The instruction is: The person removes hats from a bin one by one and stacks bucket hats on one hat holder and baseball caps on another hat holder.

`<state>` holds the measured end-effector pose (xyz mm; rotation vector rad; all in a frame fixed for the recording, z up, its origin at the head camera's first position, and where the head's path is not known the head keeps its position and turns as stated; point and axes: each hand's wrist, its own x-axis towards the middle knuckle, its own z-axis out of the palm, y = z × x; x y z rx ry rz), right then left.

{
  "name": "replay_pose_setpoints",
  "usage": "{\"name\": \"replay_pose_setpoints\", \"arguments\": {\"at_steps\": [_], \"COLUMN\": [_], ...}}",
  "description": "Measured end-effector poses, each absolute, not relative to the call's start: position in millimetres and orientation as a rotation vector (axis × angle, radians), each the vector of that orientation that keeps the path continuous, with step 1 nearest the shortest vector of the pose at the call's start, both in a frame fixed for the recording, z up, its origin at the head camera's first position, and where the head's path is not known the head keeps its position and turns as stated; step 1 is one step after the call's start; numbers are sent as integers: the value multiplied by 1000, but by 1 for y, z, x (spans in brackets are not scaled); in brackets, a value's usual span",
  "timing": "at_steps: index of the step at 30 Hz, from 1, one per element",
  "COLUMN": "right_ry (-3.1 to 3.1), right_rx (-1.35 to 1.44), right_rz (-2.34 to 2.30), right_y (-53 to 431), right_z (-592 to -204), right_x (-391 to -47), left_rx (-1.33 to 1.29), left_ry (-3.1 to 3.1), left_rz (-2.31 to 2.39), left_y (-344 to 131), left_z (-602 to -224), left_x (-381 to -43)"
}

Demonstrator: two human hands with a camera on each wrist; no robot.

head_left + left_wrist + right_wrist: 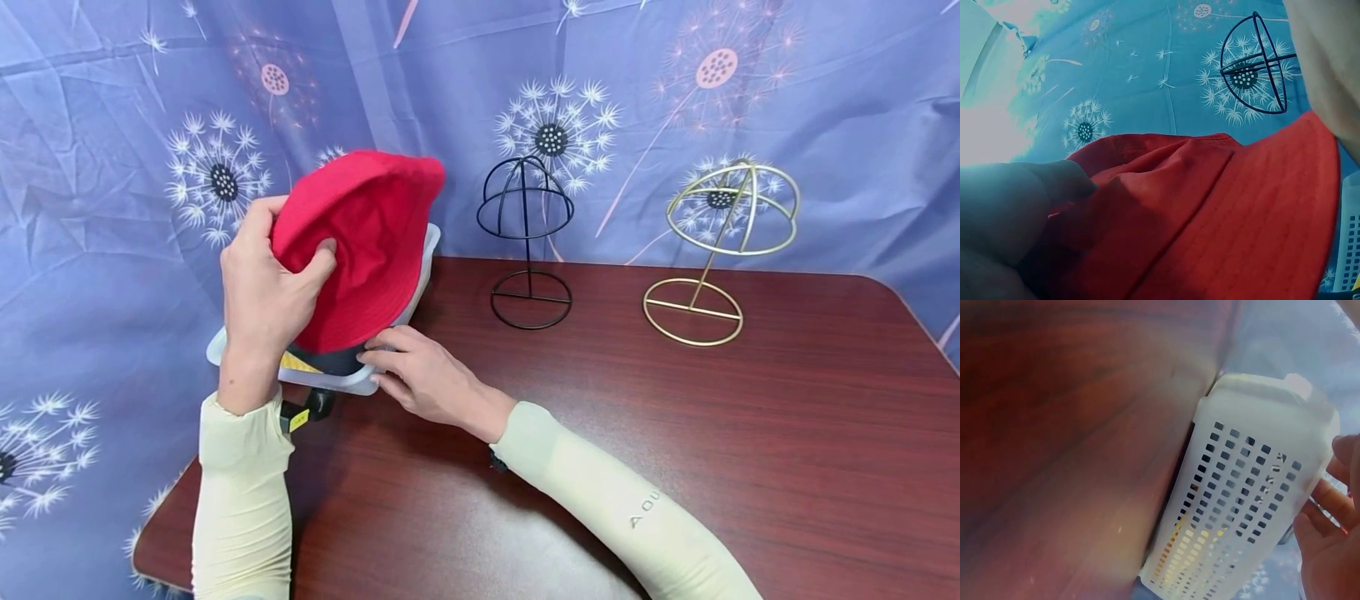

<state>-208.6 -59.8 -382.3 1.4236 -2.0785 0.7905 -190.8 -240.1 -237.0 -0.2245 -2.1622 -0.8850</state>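
Note:
My left hand (270, 283) holds a red bucket hat (375, 258) up by its edge at the left, thumb against its inner side. The hat is tilted over a white plastic basket (352, 382), and much of the basket is hidden behind it. At the basket's near right corner, my right hand (431, 379) grips the rim, with fingers over the top and thumb on the outside. Beneath the hat, inside the basket, are a dark cloth item (341, 361) and something yellow (296, 363). In the left wrist view the red hat's stitched brim (1272, 206) fills the lower part.
A black wire hat stand (528, 258) stands upright at the back middle of the dark red wooden table (600, 417). Right of it is a gold wire hat stand (705, 271). A blue curtain (465, 75) with dandelion prints hangs behind the table and at its left.

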Motion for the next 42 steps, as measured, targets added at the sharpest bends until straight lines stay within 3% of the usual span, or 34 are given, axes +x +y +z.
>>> {"name": "replay_pose_setpoints", "arguments": {"at_steps": [21, 33, 42], "right_ry": [-2172, -2071, -1456], "right_rx": [1329, 920, 935], "right_rz": [1176, 2252, 2842], "right_y": [-30, -3, 13], "right_z": [-379, -367, -349], "right_x": [-213, -219, -217], "left_rx": [-333, -407, -408], "left_ry": [-2029, -1979, -1843], "left_rz": [-1076, -1411, -1798], "left_y": [-233, -227, -221], "left_z": [-237, -237, -241], "left_x": [-197, -198, -196]}}
